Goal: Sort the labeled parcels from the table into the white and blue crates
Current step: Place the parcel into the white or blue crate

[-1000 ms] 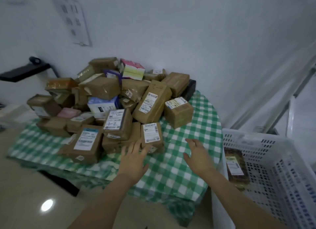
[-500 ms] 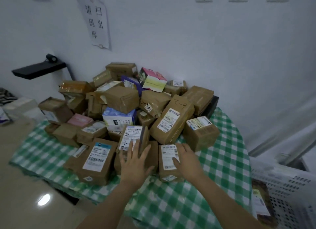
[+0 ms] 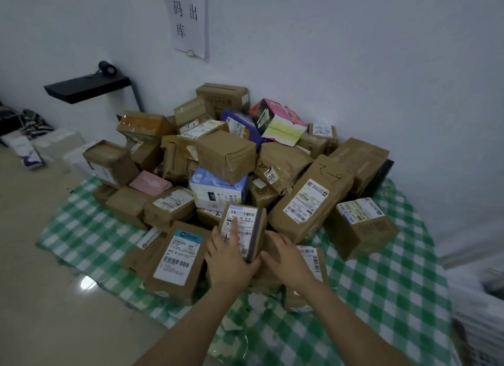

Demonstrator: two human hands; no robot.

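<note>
Two hands meet at one small brown cardboard parcel with a white barcode label [image 3: 249, 220], which stands tilted at the front of the heap. The left hand [image 3: 230, 262] grips its lower end, forefinger laid up the label and thumb round the dark side edge. The right hand [image 3: 286, 260] lies just beside it, fingers relaxed on a low flat brown parcel [image 3: 313, 259]. Behind, taped cardboard boxes [image 3: 226, 152] are piled on the green-and-white checked tabletop [image 3: 381, 297]. A white perforated plastic crate [image 3: 476, 324] shows blurred at the right edge.
</note>
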